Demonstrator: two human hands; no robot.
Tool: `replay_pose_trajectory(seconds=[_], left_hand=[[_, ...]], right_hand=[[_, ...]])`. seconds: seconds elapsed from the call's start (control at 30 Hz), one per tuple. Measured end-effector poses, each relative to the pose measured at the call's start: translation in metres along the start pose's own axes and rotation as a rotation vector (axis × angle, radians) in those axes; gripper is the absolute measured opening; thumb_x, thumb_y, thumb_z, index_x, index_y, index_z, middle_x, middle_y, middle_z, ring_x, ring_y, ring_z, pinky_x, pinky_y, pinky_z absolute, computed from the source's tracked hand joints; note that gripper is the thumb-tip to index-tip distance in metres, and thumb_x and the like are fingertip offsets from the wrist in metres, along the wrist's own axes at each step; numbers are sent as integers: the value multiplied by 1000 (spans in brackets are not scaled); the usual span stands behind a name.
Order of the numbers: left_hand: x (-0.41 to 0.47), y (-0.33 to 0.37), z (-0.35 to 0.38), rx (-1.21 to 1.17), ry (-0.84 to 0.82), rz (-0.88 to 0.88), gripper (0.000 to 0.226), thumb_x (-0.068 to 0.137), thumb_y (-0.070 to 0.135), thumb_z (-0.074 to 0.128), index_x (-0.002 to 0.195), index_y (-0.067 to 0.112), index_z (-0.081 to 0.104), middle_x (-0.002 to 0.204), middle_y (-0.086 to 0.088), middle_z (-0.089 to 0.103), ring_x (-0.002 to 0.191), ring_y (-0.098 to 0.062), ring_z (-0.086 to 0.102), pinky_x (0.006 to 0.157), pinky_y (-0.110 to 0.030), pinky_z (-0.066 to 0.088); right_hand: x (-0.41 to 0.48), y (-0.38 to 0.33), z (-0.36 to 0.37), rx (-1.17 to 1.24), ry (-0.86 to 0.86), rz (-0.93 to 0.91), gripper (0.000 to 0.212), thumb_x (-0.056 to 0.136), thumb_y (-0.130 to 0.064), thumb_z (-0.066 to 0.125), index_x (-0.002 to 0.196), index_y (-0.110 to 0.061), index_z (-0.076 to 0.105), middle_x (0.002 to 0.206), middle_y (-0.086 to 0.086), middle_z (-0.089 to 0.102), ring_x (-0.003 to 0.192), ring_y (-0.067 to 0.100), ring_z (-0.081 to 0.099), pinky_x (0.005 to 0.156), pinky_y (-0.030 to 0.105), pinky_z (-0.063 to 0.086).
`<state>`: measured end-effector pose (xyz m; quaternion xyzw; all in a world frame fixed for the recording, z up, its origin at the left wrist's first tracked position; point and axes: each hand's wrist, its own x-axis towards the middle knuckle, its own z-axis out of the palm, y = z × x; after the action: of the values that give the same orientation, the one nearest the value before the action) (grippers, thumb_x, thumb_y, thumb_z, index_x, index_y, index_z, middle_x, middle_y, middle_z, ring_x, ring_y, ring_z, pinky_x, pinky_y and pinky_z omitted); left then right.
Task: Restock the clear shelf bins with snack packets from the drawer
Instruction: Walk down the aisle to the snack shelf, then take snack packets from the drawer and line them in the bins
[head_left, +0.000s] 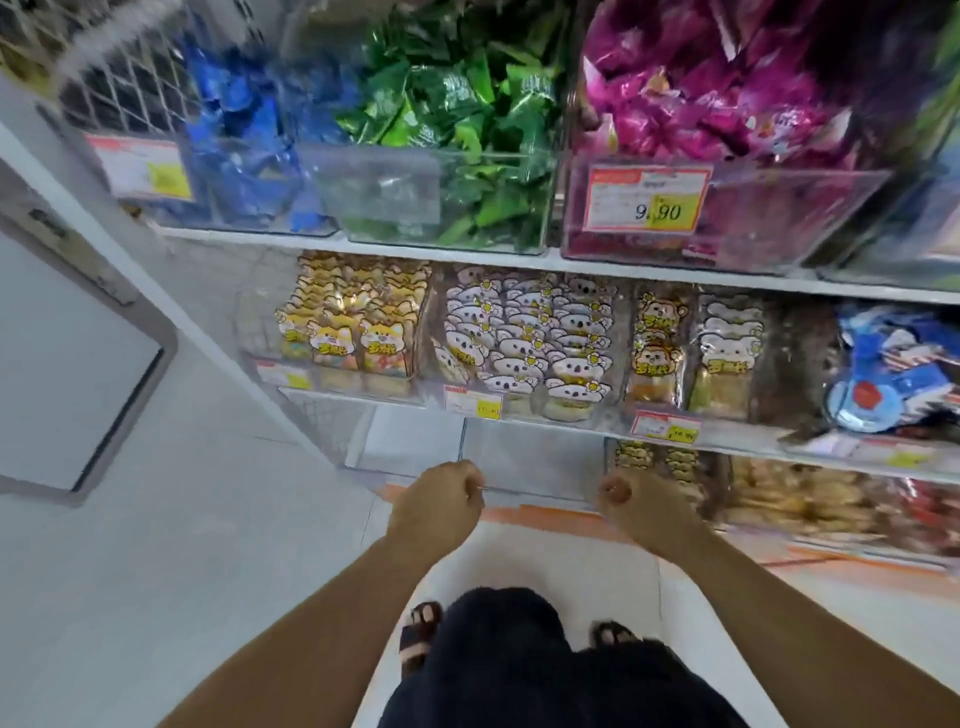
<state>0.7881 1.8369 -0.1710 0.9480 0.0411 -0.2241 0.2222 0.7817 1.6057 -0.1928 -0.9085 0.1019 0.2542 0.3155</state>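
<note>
White tiled floor (182, 519) fills the left and the foreground, open beside a grey-framed panel (78, 364) at far left. The shelf unit (363, 244) runs across the right, with an orange strip (545, 514) along its base.

The top tier carries clear bins of blue packets (244, 156), green packets (457, 119) and magenta packets (727, 93) (blurred towards the edges). On the middle tier stand rows of yellow cat packets (353, 332), koala packets (524, 343) and monkey packets (657, 343).

On the lowest tier a clear bin (519, 457) juts over the floor, and tiles show through its walls. The left hand (441, 499) and right hand (623, 499) each have their grip curled over its front rim.

A price tag (649, 200) reads 9.90.
</note>
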Motion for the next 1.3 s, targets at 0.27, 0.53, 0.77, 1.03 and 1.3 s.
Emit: replay_pose_trajectory(seconds=[0.27,0.53,0.77,1.03,1.3], left_hand=[[38,-77,69,-98,-114,57,20,95,29,46,107,33,62,104,19,62,92,-5,60,80,-27,48],[119,-117,216,-814,-103,-323,10,92,12,57,94,18,65,94,-2,67,85,-12,64,72,-25,47],[189,-137,329,-1398,-141,-567,25,99,12,46,123,14,52,98,2,63,99,-15,57,75,-24,46],[224,-141,367,-1657,-109,-365,37,99,10,46,136,15,43,123,-1,59,107,-17,58,92,-34,42],[210,-144,367,-1659,-141,-330,11,99,15,47,91,17,55,91,0,62,90,-15,61,86,-34,42]], right_hand=[[26,20,107,260,-3,207,4,87,-21,63,90,-20,60,87,1,66,74,15,59,61,22,44],[117,121,200,828,69,405,10,97,-16,52,92,-13,60,83,7,65,66,20,56,63,28,43],[202,193,274,1301,209,420,26,98,-17,51,124,-11,47,114,12,60,101,28,59,86,40,48],[231,224,302,1489,241,213,32,97,-17,51,127,-6,52,113,7,67,95,19,65,74,29,51],[220,214,315,1526,293,195,17,100,-26,45,111,-15,54,98,0,65,82,16,63,76,33,49]])
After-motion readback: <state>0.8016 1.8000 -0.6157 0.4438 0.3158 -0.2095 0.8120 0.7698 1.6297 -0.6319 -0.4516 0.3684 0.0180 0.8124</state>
